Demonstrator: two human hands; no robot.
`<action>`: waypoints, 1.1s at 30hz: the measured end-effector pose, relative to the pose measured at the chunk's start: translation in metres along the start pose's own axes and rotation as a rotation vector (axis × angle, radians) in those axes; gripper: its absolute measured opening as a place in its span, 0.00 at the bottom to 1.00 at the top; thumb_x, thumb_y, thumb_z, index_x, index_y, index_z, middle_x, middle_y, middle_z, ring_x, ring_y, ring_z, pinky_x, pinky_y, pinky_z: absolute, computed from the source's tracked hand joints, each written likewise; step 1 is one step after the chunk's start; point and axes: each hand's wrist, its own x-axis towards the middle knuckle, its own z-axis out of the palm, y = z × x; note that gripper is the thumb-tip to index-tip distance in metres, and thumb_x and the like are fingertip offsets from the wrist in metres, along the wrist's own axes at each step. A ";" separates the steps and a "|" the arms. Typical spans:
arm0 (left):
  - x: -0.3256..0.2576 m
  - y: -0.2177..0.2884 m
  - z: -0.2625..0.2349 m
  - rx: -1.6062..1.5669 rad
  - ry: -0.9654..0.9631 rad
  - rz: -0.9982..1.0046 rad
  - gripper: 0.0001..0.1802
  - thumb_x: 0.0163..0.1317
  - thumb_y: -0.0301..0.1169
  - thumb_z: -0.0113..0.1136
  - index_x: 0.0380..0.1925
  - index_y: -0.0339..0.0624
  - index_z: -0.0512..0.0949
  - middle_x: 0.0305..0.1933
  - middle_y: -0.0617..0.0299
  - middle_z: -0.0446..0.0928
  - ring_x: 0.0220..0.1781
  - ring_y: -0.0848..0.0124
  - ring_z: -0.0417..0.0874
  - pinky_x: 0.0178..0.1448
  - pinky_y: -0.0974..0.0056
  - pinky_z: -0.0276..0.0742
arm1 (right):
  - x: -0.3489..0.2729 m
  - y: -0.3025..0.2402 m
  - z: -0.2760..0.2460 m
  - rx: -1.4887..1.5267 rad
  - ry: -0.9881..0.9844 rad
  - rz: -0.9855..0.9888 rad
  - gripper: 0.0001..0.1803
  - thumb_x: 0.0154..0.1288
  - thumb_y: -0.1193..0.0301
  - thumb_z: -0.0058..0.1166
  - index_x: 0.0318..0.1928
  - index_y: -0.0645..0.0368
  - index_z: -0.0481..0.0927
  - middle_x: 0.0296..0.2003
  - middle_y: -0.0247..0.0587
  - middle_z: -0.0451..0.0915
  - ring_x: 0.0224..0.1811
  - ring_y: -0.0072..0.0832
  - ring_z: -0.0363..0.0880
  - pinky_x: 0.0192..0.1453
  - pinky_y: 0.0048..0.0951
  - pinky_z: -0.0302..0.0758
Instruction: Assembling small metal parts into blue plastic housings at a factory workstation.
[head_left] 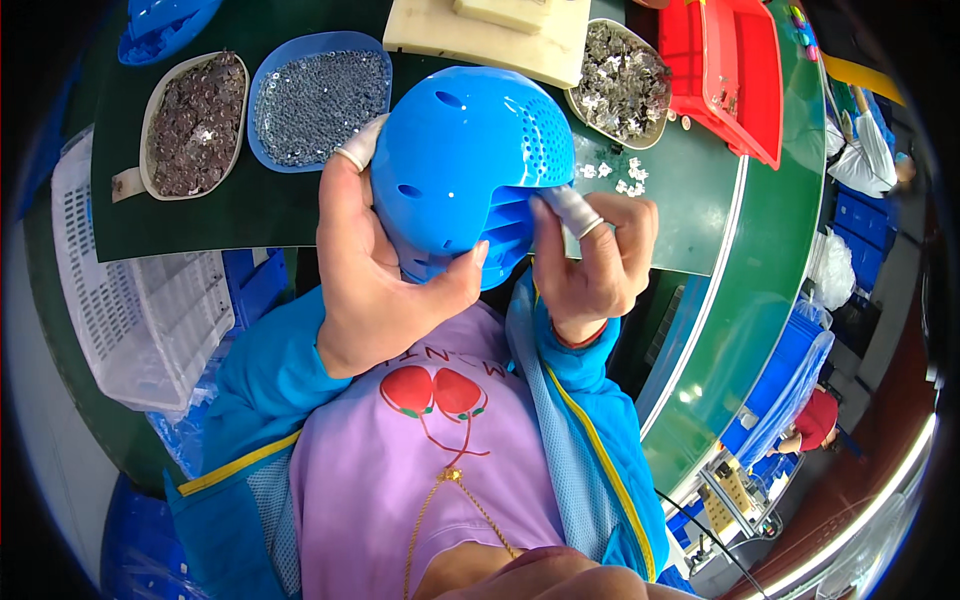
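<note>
A glossy blue rounded plastic housing (pixel 440 150), with oval slots, a patch of small round holes and a ribbed opening (pixel 510 225), is held up in front of my chest. My left hand (pixel 365 260) grips its left and lower side, thumb near the lower edge and a white finger cot on one finger. At the ribbed opening, my right hand (pixel 595 245) has thumb and index finger pinched close together; the index finger also wears a white cot. Anything between those fingertips is hidden. Small white-looking clips (pixel 630 178) lie on the dark green mat to the right.
Beyond the housing stand a tray of brownish metal parts (pixel 195 125), a blue tray of small grey pieces (pixel 320 105), a cream block (pixel 480 40), a tray of metal clips (pixel 620 80) and a red bin (pixel 725 75). A white perforated crate (pixel 150 310) is at left.
</note>
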 end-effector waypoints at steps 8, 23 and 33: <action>0.006 0.010 -0.012 -0.143 0.073 -0.215 0.45 0.49 0.17 0.67 0.66 0.31 0.54 0.61 0.47 0.67 0.61 0.63 0.75 0.63 0.58 0.77 | -0.010 0.001 0.013 0.533 0.103 0.154 0.37 0.63 0.39 0.53 0.50 0.62 0.85 0.44 0.46 0.71 0.46 0.37 0.72 0.51 0.40 0.70; 0.008 0.003 -0.018 0.035 0.158 0.056 0.47 0.47 0.19 0.70 0.66 0.33 0.54 0.63 0.44 0.65 0.64 0.60 0.73 0.65 0.57 0.75 | 0.037 -0.028 0.014 0.208 -0.100 0.190 0.14 0.48 0.83 0.71 0.37 0.61 0.86 0.31 0.39 0.77 0.23 0.28 0.76 0.25 0.25 0.72; 0.012 0.014 -0.010 0.520 0.058 0.344 0.47 0.43 0.20 0.73 0.64 0.31 0.59 0.58 0.42 0.71 0.57 0.52 0.80 0.56 0.55 0.80 | 0.025 -0.009 0.016 0.304 -0.107 0.173 0.12 0.51 0.82 0.70 0.37 0.63 0.82 0.32 0.39 0.76 0.22 0.24 0.77 0.24 0.25 0.73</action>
